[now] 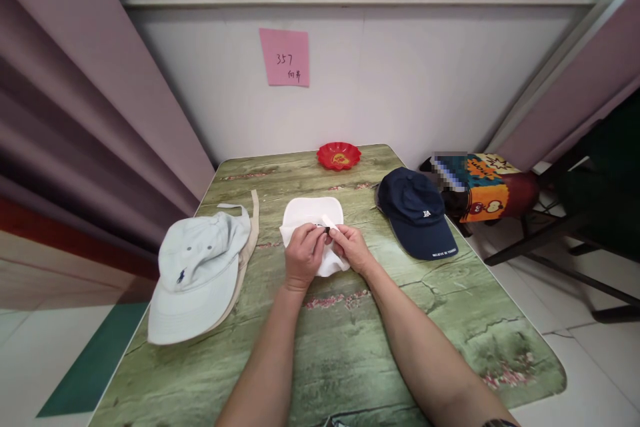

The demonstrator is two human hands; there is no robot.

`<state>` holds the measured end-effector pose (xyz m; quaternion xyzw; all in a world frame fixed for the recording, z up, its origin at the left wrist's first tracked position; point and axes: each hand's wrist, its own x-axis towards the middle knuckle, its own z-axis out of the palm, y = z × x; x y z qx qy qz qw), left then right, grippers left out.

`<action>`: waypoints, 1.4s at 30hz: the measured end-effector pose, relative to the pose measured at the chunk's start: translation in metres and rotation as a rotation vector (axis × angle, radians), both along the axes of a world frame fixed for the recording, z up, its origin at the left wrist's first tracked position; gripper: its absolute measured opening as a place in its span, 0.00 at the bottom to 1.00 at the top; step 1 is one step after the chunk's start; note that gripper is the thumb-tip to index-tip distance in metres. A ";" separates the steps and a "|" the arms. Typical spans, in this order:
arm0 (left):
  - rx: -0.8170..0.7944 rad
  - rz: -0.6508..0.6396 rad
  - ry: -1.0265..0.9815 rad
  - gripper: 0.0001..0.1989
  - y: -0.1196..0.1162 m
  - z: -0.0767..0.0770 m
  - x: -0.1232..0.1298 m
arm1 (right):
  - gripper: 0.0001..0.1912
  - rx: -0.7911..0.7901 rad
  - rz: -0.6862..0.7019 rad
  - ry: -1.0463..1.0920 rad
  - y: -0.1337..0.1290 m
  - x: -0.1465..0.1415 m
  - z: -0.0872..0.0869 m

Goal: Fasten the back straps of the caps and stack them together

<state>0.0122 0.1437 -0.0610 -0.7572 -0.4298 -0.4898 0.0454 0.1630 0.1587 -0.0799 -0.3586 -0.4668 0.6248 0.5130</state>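
Observation:
A white cap (313, 209) lies at the middle of the green table, its brim pointing away from me. My left hand (305, 255) is closed on the cap's strap, fingers pinched beside a small black buckle (327, 230). From the other side, my right hand (351, 247) pinches the strap at the buckle, thumb and fingertips together. A short white strap end sticks up between the two hands. Both hands hide part of the cap's crown, which spreads beneath them.
At the left, a pale blue cap (193, 280) rests on a beige one. A navy cap (417, 213) sits at the right edge. Toward the wall is a red scalloped dish (339, 156) on the wood-patterned table (400, 373). A chair stands beyond the right side.

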 end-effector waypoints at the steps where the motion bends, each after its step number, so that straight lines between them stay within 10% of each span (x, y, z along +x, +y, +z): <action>1: -0.028 -0.026 -0.023 0.10 0.000 0.000 0.001 | 0.22 -0.001 -0.010 0.005 0.000 0.000 -0.001; 19: -0.740 -0.115 -1.373 0.14 0.009 0.006 0.006 | 0.19 -0.038 -0.116 0.079 0.002 -0.010 -0.002; 42: -0.806 -0.207 -1.324 0.13 0.009 0.004 -0.003 | 0.15 0.258 -0.393 -0.383 -0.003 -0.014 -0.001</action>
